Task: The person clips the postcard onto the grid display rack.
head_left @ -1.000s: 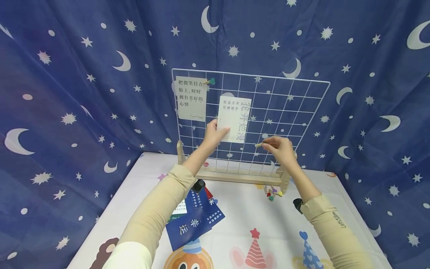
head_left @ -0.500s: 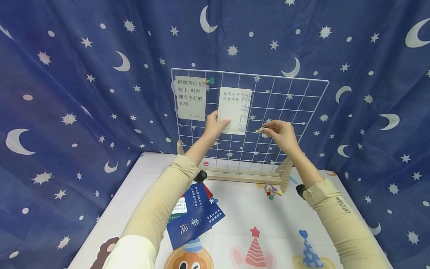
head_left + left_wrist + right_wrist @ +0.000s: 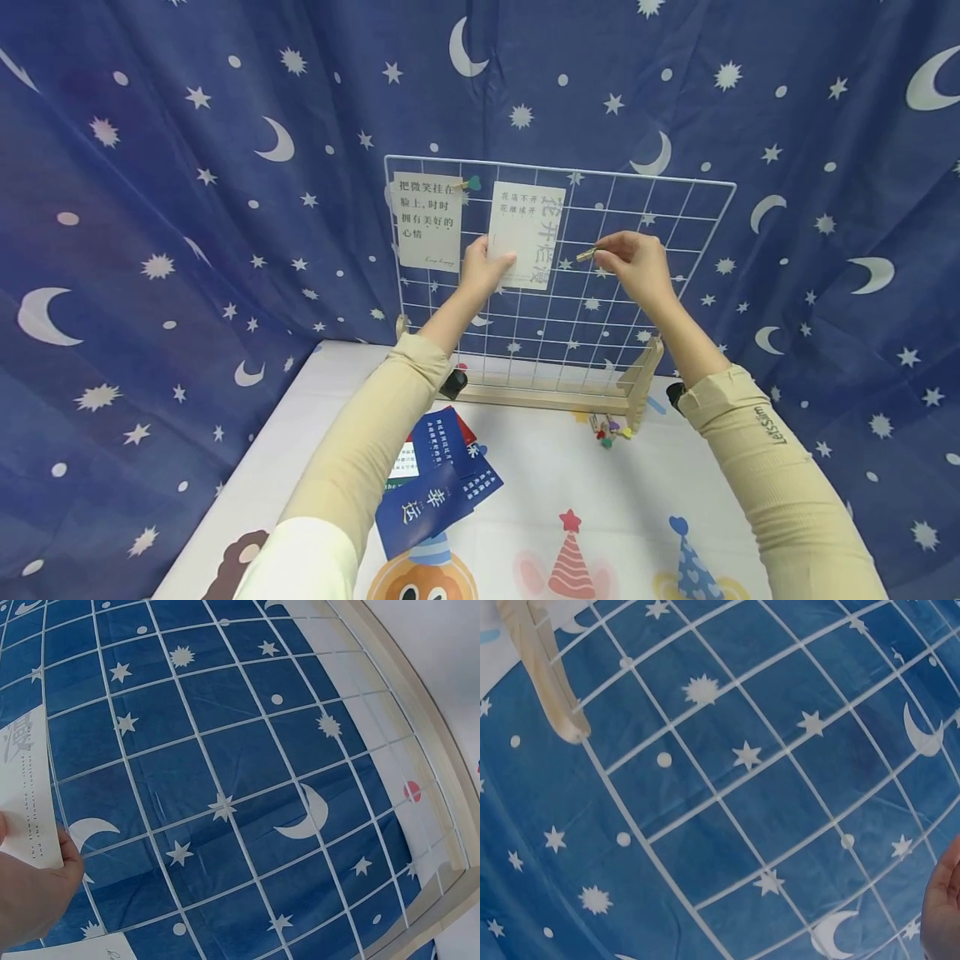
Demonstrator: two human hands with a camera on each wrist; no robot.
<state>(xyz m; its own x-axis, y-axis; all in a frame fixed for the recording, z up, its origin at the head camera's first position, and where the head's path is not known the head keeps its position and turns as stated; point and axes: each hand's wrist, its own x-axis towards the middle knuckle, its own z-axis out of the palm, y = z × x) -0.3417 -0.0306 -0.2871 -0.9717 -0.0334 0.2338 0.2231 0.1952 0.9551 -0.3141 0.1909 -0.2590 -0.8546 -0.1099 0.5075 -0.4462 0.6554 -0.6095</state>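
Observation:
My left hand [image 3: 483, 271] pinches the lower left corner of a white printed card [image 3: 525, 237], thumb in front and fingers behind. The card overlaps the upper middle of a white wire grid [image 3: 592, 321] in the head view. In the left wrist view, that hand [image 3: 41, 889] and the card's lower part [image 3: 30, 795] show at the left edge. To the card's right, my right hand [image 3: 637, 262] pinches a small wooden clothespin [image 3: 587, 254] between thumb and fingertips. Only the edge of the right hand [image 3: 943, 907] shows in the right wrist view.
Another printed card [image 3: 427, 221] hangs at the grid's upper left from a clothespin with a green heart [image 3: 471, 182]. The grid stands in a wooden base [image 3: 540, 400]. Several clothespins [image 3: 607, 429] lie near its right foot. Blue cards [image 3: 427, 508] lie on the table at left.
Both hands have risen along the grid, carrying the white card and the clothespin upward. The hanging card and the things on the table stay where they were.

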